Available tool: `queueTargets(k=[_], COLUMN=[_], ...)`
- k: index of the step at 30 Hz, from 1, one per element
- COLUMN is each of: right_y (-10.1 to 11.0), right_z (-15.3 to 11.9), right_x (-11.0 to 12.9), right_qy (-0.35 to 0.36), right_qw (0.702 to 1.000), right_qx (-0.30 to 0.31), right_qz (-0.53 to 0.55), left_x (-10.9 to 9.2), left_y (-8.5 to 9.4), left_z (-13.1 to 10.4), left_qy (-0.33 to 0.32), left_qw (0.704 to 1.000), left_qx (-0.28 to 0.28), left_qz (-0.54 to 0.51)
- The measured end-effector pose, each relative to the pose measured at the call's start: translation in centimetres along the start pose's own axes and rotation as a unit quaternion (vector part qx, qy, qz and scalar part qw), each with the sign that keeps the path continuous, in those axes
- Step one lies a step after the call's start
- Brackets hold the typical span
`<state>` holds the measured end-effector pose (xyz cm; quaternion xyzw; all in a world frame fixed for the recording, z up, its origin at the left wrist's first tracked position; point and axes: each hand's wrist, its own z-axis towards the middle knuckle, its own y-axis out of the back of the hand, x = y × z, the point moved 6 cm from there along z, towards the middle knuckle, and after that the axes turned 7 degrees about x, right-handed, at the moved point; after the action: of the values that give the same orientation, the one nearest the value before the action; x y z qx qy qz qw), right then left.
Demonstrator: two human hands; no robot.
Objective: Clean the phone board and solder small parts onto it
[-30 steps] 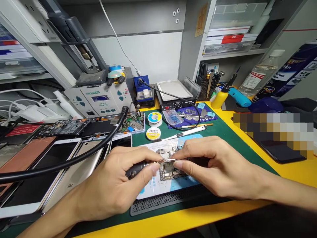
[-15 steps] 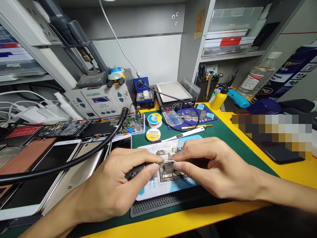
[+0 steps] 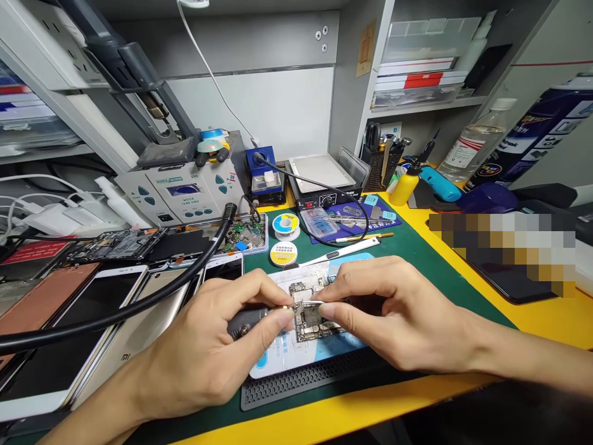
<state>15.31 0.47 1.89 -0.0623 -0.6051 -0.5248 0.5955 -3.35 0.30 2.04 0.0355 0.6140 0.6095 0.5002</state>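
Note:
My left hand [image 3: 217, 346] is closed around a dark grey, pen-shaped tool [image 3: 245, 322] with a gold-coloured end between thumb and forefinger. Opposite it, my right hand [image 3: 393, 315] pinches a thin silver metal piece [image 3: 311, 302] whose tip points left, close to the tool's end. How far that piece runs into the palm is hidden. Beneath both hands lies a phone circuit board [image 3: 306, 335], partly covered by my right fingers. The board rests on a white and blue plate [image 3: 282, 358], over a grey honeycomb pad [image 3: 278, 392].
Several phones [image 3: 92, 334] lie at the left, under a thick black hose [image 3: 185, 281] from the grey hot-air station [image 3: 185, 194]. Solder spools [image 3: 283, 253], a white brush-like tool [image 3: 343, 250] and a hot plate [image 3: 324, 176] stand behind. A yellow bottle [image 3: 405, 187] is at right.
My left fingertips have drawn slightly left from my right fingertips, and more of the dark tool and the silver piece shows. The whole view has shifted a little.

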Motion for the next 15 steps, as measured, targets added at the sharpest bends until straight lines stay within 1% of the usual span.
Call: queueTargets(k=[5, 10, 15], right_y=[-0.03, 0.16, 0.04], right_z=[-0.15, -0.29, -0.06], right_x=[0.13, -0.18, 0.11], right_qy=[0.026, 0.008, 0.038], right_qw=[0.999, 1.000, 0.999], right_qx=[-0.001, -0.011, -0.020], right_qz=[-0.020, -0.015, -0.010], left_x=[0.09, 0.20, 0.18], left_y=[-0.03, -0.06, -0.05], left_z=[0.15, 0.00, -0.20], left_qy=[-0.001, 0.002, 0.002], left_qw=[1.000, 1.000, 1.000], left_qx=[-0.001, 0.009, 0.016], left_qz=[0.009, 0.013, 0.017])
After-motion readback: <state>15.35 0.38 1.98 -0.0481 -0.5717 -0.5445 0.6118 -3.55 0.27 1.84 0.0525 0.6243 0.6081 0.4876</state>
